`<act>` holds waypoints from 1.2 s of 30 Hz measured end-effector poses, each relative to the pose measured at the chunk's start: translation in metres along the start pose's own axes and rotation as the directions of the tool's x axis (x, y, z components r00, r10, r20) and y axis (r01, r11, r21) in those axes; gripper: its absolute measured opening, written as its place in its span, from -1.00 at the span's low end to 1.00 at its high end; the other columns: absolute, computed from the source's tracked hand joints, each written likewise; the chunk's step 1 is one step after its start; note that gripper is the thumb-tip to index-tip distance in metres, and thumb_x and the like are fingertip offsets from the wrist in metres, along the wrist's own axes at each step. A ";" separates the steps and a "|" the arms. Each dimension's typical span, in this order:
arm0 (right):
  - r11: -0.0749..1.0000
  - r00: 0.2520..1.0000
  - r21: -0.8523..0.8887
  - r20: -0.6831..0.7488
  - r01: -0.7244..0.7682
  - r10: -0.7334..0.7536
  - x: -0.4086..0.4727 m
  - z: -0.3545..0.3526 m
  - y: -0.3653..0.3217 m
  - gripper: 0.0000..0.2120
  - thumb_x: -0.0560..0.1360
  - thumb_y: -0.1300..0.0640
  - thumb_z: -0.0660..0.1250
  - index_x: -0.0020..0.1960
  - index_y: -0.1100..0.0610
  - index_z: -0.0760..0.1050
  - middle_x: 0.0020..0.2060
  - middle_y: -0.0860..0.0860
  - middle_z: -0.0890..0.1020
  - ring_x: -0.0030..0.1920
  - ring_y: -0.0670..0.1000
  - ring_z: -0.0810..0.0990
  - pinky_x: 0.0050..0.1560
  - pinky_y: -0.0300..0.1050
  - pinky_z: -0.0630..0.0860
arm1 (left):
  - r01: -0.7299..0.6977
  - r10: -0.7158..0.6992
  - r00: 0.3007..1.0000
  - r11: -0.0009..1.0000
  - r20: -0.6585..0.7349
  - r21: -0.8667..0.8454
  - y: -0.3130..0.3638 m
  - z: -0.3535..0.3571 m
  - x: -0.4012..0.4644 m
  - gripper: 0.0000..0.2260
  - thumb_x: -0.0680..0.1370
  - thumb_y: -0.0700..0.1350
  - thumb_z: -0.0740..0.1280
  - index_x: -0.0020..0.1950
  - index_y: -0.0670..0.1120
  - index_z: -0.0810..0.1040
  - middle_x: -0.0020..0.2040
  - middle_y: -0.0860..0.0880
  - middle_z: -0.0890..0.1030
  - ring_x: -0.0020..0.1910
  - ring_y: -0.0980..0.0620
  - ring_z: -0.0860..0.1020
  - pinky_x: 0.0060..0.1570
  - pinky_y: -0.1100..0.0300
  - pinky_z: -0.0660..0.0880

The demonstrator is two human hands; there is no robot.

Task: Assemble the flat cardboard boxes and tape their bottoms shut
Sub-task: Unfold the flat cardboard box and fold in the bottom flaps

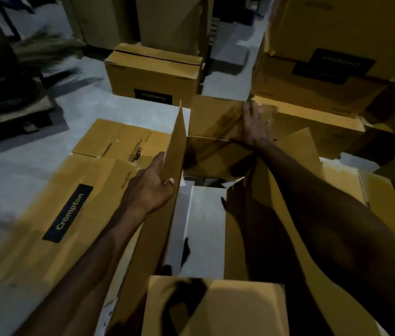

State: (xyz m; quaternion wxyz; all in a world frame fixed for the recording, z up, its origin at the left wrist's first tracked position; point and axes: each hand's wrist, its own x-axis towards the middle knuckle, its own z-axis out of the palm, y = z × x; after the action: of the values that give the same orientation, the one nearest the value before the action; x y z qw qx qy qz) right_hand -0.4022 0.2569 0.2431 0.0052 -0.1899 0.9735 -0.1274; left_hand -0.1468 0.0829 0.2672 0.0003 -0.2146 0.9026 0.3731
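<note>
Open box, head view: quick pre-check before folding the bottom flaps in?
1. Left hand grips the upright left flap: ok.
2. Right hand on the far flap: ok; grip type cannot tell.
3. Open box squared up: cannot tell.
4. Nothing lying inside; bare floor shows through: ok.
5. Near flap folded in: not ok.
6. Tape in view: not ok.

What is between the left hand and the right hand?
In the head view, the box's dim open inside lies between left hand and right hand.
</note>
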 end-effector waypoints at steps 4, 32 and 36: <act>0.993 0.997 -0.120 -0.083 -0.012 0.002 0.021 -0.001 0.002 -0.10 0.44 -0.07 0.46 0.58 0.09 0.02 0.56 0.17 0.07 0.56 0.24 -0.02 0.44 0.45 -0.10 | 0.073 -0.073 0.997 0.997 -0.001 0.040 0.002 -0.003 0.010 -0.67 0.58 -0.03 0.29 0.34 0.10 0.46 0.20 -0.01 0.61 0.05 -0.03 0.56 0.00 0.13 0.47; 0.953 0.991 -0.279 -0.101 -0.116 0.091 -0.228 -0.045 0.058 -0.42 0.52 -0.09 0.34 0.45 0.08 0.29 0.42 0.13 0.32 0.41 0.19 0.31 0.36 0.33 0.28 | 0.097 -0.090 0.982 0.995 0.163 -0.038 0.010 -0.016 -0.026 -0.83 0.55 -0.04 0.29 0.12 0.00 0.55 -0.05 -0.10 0.64 -0.11 -0.15 0.62 -0.17 0.09 0.54; 0.974 0.971 0.050 -0.082 -0.222 0.225 -0.290 -0.046 0.077 -0.34 0.51 0.00 0.38 0.49 0.16 0.17 0.40 0.17 0.31 0.20 0.20 0.49 0.08 0.14 0.57 | 0.082 -0.055 0.950 0.994 0.307 -0.077 0.002 -0.015 -0.048 -0.69 0.51 -0.02 0.34 0.22 -0.05 0.47 0.05 -0.16 0.61 -0.08 -0.09 0.56 -0.12 0.10 0.50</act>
State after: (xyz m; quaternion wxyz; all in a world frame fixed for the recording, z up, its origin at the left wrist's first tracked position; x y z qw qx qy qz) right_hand -0.1644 0.4449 0.2572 -0.0191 -0.0732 0.9852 -0.1540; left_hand -0.1020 0.0926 0.2866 0.1426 -0.1858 0.8664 0.4411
